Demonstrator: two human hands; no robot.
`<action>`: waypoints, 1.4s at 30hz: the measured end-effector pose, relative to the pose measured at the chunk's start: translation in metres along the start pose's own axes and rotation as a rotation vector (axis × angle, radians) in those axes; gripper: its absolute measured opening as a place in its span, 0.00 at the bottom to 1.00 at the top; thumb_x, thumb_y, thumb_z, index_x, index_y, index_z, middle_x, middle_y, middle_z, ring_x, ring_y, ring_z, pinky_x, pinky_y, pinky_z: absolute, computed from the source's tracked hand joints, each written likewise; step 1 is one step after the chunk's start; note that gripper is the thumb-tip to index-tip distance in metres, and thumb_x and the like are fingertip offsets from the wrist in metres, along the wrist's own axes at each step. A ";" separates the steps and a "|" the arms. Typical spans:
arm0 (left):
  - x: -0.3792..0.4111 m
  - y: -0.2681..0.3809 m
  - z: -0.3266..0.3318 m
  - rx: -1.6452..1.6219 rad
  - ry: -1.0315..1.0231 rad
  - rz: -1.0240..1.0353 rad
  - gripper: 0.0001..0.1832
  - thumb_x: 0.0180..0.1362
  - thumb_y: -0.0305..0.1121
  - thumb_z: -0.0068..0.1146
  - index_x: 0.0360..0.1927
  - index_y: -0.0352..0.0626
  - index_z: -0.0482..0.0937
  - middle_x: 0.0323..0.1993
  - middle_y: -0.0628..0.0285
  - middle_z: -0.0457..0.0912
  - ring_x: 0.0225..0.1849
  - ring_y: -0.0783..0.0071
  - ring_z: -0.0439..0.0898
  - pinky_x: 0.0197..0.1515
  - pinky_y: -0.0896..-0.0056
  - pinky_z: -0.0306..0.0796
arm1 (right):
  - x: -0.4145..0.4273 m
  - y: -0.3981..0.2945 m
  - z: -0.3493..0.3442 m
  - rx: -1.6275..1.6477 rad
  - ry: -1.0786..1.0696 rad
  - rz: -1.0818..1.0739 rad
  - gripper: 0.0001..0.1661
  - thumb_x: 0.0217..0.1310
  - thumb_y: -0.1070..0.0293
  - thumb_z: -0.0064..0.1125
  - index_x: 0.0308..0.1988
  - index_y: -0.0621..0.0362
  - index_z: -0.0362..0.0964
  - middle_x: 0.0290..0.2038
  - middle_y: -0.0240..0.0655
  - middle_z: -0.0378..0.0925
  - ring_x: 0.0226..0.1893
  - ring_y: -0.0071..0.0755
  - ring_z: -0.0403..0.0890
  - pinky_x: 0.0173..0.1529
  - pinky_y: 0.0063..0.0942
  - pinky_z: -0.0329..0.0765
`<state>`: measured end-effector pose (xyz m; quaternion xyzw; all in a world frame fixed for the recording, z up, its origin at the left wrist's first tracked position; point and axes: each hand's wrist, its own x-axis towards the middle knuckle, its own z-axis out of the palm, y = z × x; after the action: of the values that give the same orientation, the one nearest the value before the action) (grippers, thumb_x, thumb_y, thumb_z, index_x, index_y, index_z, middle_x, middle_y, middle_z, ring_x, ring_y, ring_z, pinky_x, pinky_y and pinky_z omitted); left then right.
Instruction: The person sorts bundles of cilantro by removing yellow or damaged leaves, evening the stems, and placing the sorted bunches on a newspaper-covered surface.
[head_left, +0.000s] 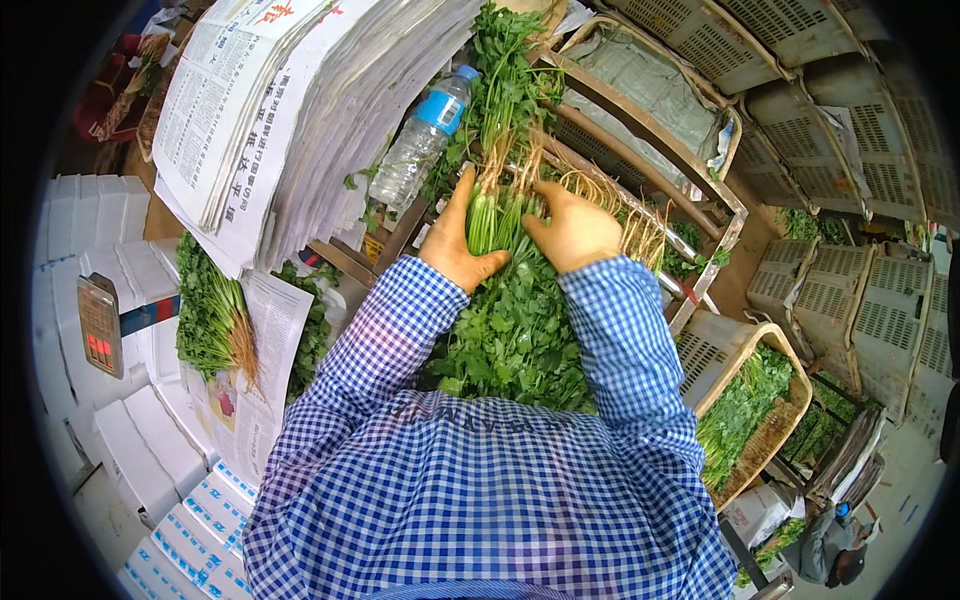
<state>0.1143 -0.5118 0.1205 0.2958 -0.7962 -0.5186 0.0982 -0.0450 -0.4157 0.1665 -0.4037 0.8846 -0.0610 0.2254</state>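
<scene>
A bunch of leafy greens like coriander lies before me, its pale green stems (491, 217) and roots pointing away and its leaves (517, 337) towards my chest. My left hand (457, 244) wraps the stems from the left, thumb across the top. From the right, my right hand (577, 225) grips stems near the roots between thumb and curled fingers. Just beyond, another bunch (502, 60) lies the other way round, its roots meeting those of the first. To the right of my right hand, more thin roots (637, 232) hang over a metal rack rail.
A tall newspaper stack (300, 127) and a plastic water bottle (424, 139) stand at the left. Greens (214, 315) lie on newspaper near a scale display (101, 326). Plastic crates (847, 300) and a metal frame (720, 262) fill the right; a person (829, 544) is lower right.
</scene>
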 end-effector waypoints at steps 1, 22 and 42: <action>0.000 -0.003 -0.003 -0.027 0.004 0.000 0.62 0.48 0.25 0.72 0.78 0.42 0.39 0.72 0.41 0.62 0.72 0.47 0.64 0.74 0.55 0.59 | 0.009 -0.003 0.004 -0.044 -0.060 0.017 0.26 0.65 0.50 0.60 0.57 0.52 0.75 0.42 0.39 0.86 0.41 0.39 0.87 0.49 0.36 0.82; 0.003 -0.061 -0.002 -0.211 0.068 0.092 0.56 0.51 0.24 0.69 0.78 0.39 0.44 0.74 0.46 0.59 0.73 0.57 0.61 0.74 0.56 0.58 | -0.013 -0.026 0.002 -0.052 -0.174 0.049 0.36 0.61 0.32 0.57 0.47 0.55 0.82 0.36 0.41 0.86 0.40 0.42 0.87 0.47 0.38 0.81; -0.008 -0.053 -0.001 -0.108 0.150 0.104 0.56 0.52 0.25 0.71 0.79 0.48 0.45 0.76 0.47 0.55 0.76 0.52 0.56 0.77 0.54 0.52 | -0.024 -0.011 0.020 0.099 0.006 0.160 0.19 0.67 0.52 0.55 0.44 0.54 0.82 0.32 0.39 0.86 0.31 0.38 0.87 0.42 0.37 0.83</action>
<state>0.1409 -0.5232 0.0756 0.2864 -0.7716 -0.5316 0.2000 -0.0148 -0.4034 0.1602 -0.3200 0.9105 -0.0875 0.2468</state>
